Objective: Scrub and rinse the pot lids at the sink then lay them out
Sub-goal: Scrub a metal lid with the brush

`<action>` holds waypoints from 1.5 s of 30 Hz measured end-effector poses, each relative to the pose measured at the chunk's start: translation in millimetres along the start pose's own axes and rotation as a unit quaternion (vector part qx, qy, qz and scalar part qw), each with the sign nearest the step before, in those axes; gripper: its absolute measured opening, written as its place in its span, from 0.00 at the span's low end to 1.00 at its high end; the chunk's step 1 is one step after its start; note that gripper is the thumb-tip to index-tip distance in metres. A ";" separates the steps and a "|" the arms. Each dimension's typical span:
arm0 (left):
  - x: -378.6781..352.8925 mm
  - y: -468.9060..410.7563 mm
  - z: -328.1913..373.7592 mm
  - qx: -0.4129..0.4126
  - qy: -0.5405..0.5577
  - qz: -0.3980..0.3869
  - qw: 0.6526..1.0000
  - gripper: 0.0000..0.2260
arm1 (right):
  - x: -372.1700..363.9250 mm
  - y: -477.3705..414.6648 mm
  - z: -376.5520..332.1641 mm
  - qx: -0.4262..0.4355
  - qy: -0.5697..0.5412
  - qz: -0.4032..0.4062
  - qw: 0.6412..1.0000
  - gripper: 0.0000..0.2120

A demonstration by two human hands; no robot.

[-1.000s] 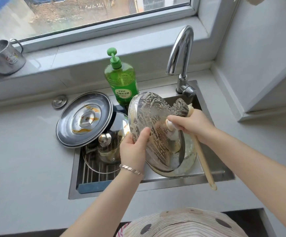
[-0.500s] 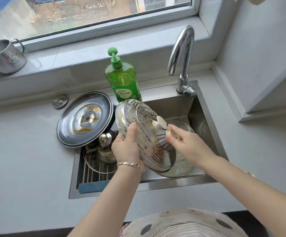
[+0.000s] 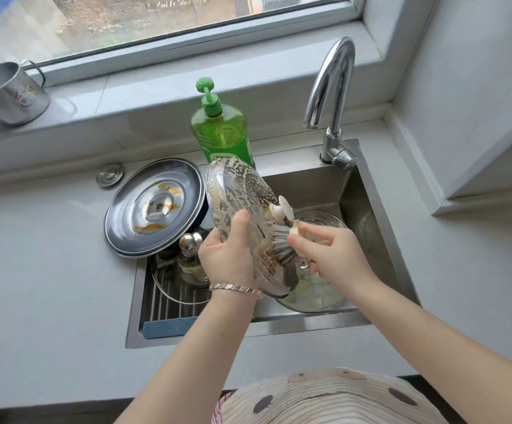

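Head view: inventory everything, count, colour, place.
soapy glass lid: 1, clear, held over the sink
racked glass lid: 1, clear, sink left
bottom glass lid: 1, clear, sink floor right
steel lid: 1, silver, orange-stained, sink's left rim
brush: 1, grey bristles, against soapy glass lid
soap bottle: 1, green, behind sink
faucet: 1, chrome, back right
mug: 1, steel, windowsill left
drain plug: 1, silver, counter
left hand: grips soapy glass lid
right hand: grips brush

Bright daylight from the window (image 3: pixel 169 22); soft shadows; wide-angle bending at edges.

Left hand (image 3: pixel 227 256) gripping; right hand (image 3: pixel 334 259) pinching.
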State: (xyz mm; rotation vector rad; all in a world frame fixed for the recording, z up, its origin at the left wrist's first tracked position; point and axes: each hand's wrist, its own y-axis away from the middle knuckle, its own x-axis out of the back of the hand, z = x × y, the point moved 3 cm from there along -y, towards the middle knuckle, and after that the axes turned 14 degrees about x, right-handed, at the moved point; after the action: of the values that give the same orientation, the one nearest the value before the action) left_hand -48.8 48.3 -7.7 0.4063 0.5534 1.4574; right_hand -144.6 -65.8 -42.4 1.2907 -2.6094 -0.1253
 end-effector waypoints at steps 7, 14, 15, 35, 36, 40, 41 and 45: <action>3.2 -7.4 5.5 0.055 0.034 0.015 0.998 0.04 | 4.4 -2.5 -8.8 -0.006 0.025 0.004 1.000 0.15; 9.9 -14.9 7.8 0.091 0.087 0.042 0.991 0.05 | 8.4 8.3 -19.3 0.023 0.075 0.009 0.997 0.09; 9.2 -14.8 7.6 0.084 0.087 0.048 0.992 0.05 | 9.4 8.1 -14.3 0.011 0.077 0.015 0.997 0.08; 17.6 -30.1 20.6 0.115 0.135 0.022 0.984 0.12 | 6.9 11.6 -12.4 0.116 0.126 0.035 0.985 0.19; 18.8 -31.9 21.4 0.118 0.135 0.008 0.984 0.12 | 0.5 19.3 -18.4 0.157 0.126 0.002 0.979 0.21; 23.2 -30.0 25.1 0.135 0.121 -0.027 0.983 0.08 | 17.2 8.6 -6.8 0.118 0.127 0.022 0.985 0.21; 23.9 -29.0 24.4 0.140 0.118 -0.035 0.983 0.07 | 27.3 -2.8 1.8 0.076 0.123 0.052 0.988 0.20; 28.9 -28.8 20.6 0.162 0.118 -0.046 0.979 0.10 | 28.6 -2.2 -0.5 0.083 0.160 0.032 0.983 0.20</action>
State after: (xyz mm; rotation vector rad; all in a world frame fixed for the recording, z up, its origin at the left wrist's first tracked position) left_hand -12.7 76.1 -10.6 0.4587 0.9963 1.3358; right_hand -159.6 -89.8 -37.6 1.1634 -2.4188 0.2929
